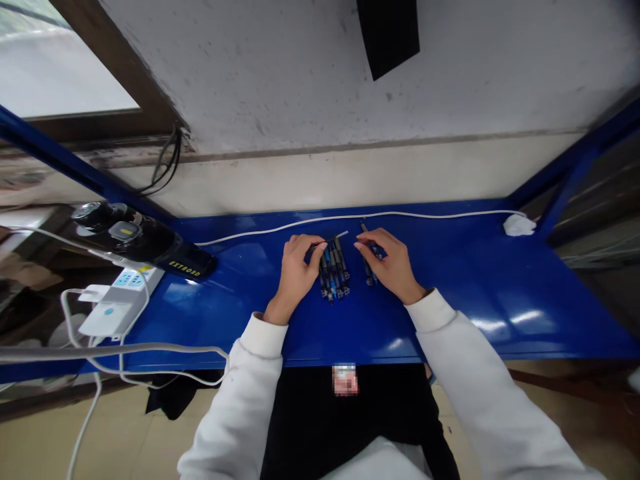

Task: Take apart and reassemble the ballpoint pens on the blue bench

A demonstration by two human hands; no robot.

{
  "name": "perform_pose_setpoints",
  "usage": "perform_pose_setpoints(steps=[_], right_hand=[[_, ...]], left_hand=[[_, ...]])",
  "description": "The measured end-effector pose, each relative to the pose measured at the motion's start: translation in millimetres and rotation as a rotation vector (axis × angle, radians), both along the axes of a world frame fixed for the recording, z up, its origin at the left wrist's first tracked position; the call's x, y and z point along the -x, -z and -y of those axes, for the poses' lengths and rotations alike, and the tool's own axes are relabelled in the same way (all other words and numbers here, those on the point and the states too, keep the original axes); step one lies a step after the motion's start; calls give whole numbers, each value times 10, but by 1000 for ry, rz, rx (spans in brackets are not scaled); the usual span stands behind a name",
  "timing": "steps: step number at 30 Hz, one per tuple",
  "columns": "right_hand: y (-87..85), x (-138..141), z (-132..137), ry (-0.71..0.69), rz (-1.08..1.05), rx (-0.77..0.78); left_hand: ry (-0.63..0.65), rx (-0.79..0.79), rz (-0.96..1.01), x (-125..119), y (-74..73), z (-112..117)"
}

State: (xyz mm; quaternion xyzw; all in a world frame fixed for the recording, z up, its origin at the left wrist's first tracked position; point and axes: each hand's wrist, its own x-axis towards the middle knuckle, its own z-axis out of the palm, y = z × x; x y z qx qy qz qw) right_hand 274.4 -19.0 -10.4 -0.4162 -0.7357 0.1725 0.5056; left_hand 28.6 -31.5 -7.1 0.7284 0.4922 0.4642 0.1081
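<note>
Both of my hands rest on a blue metal shelf (500,293). My left hand (296,270) is curled, its thumb and fingers pinching the top end of one pen from a row of several dark and blue pens (334,272) lying side by side. My right hand (389,261) is curled over one or two more pens (369,270) just right of the row, fingertips closed on them. White sleeves cover both forearms.
A white cable (400,215) runs along the back of the shelf to a white plug (519,225) at the right. At the left lie a black device with yellow lettering (145,243) and a white power strip (120,297) with trailing cords.
</note>
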Motion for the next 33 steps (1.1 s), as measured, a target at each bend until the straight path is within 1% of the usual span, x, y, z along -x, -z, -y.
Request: perform_pose_setpoints(steps=[4, 6, 8, 11, 14, 17, 21, 28, 33], right_hand=[[72, 20, 3, -123, 76, 11], [101, 31, 14, -158, 109, 25], [120, 38, 20, -160, 124, 27], [126, 32, 12, -119, 127, 29], [112, 15, -8, -61, 97, 25], [93, 2, -17, -45, 52, 27], [97, 0, -12, -69, 48, 39], [162, -23, -28, -103, 101, 39], [175, -4, -13, -176, 144, 25]], left_hand=[[94, -11, -65, -14, 7, 3], [137, -25, -90, -14, 17, 0], [143, -39, -104, -12, 24, -3], [101, -37, -109, -8, 24, -7], [71, -20, -122, -7, 21, -9], [79, -19, -134, -11, 18, -9], [104, -23, -139, -11, 15, -6], [104, -8, -154, -2, 22, -13], [153, -41, -168, -17, 66, -15]])
